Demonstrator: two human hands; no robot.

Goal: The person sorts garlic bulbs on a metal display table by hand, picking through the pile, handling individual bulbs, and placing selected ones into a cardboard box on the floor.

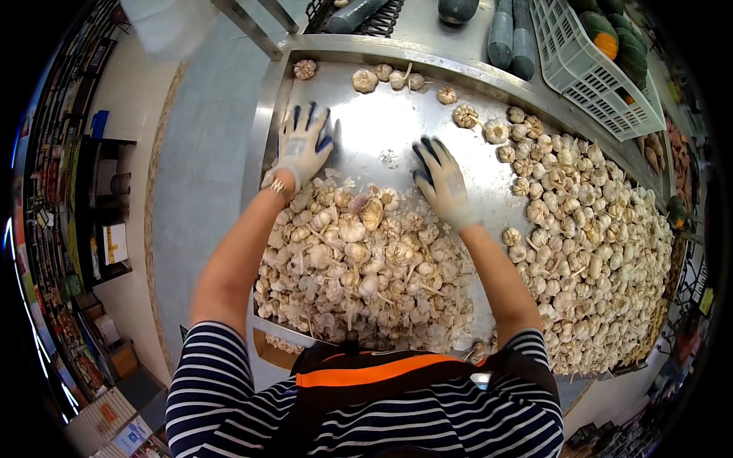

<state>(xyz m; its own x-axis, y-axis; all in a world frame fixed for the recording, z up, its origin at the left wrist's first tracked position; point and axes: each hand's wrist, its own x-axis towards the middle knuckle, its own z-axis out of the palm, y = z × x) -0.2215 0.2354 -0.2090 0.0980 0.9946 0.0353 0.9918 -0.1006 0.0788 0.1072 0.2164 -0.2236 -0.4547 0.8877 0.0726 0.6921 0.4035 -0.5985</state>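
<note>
My left hand (303,142), in a white work glove with dark blue fingertips, is spread over the left side of the stainless steel display tray (372,131). My right hand (445,180), gloved alike, reaches over the tray's middle with its fingers a little apart. Neither holds anything. Close below both hands lies a heap of garlic bulbs (366,257) mixed with loose papery skins. To the right of my right arm spreads a larger pile of garlic bulbs (595,246). Between the hands a small patch of garlic skin (389,158) lies on the metal.
Several single garlic bulbs (365,81) line the tray's far edge. Beyond it are long dark gourds (511,40) and a white plastic crate (601,80) of green pumpkins (598,34). A cardboard box (272,349) with garlic stands below the near edge. Store shelves (57,172) line the left.
</note>
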